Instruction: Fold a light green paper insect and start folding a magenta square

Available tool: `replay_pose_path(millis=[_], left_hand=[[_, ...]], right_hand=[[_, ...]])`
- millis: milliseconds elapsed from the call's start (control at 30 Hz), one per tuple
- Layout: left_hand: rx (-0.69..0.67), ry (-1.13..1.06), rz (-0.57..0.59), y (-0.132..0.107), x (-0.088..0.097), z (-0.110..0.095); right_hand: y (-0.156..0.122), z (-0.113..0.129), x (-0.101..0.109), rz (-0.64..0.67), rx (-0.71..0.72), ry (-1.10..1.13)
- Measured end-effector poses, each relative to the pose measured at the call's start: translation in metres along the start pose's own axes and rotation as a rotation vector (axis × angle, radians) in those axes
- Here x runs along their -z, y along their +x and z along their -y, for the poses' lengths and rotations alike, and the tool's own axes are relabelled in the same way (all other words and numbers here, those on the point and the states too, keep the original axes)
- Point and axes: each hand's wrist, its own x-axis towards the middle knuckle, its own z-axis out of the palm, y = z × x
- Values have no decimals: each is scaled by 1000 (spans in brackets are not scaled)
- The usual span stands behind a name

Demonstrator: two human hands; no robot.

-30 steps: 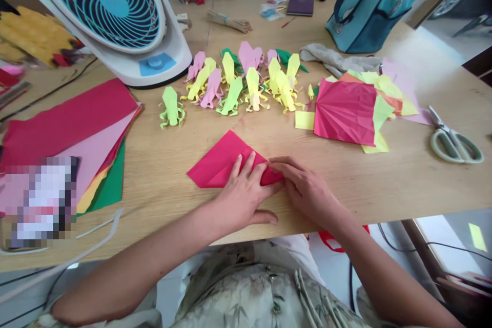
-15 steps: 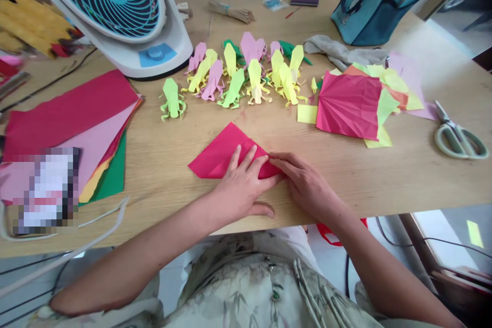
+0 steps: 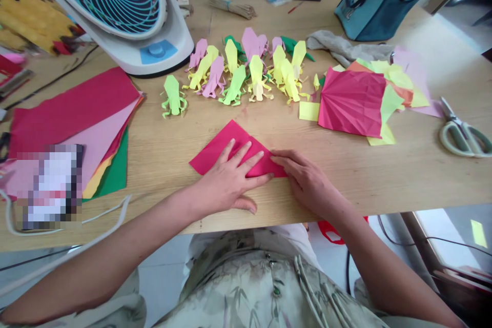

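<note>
A red-pink sheet of paper point(image 3: 210, 152), folded into a triangle, lies on the table before me with its peak pointing away. My left hand point(image 3: 226, 177) rests flat across it, fingers spread, thumb on the bare wood. At the paper's right corner, my right hand point(image 3: 307, 177) has its fingers together, with the tips on the edge; its thumb is mostly hidden. Beyond the sheet stand several folded paper figures in yellow, green and pink, among them a light green one point(image 3: 173, 96).
Left are stacked coloured papers point(image 3: 77, 97), a blurred-out device point(image 3: 54, 184) and a fan point(image 3: 154, 51). To the right lie a creased red sheet point(image 3: 350, 102) over paper scraps and scissors point(image 3: 463, 133). A blue bag point(image 3: 376, 5) stands behind. The table's front edge is close to me.
My left hand has slid leftward across the paper, its fingers spreading wider. My right hand stays at the right corner, where more of the red paper now shows.
</note>
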Motion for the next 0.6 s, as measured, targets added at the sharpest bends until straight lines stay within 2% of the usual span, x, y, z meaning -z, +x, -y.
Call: replay_pose_path(millis=[200,367,600], left_hand=[[-27,9,-7,-9,2,10],[-12,10,7,-9,1,9],[-29,27,6,-8,0,8]], right_hand=[[-1,-1,-2,17,-4,-28],[5,3,-3,33,47,-174],[39,26,2,255,72,-553]])
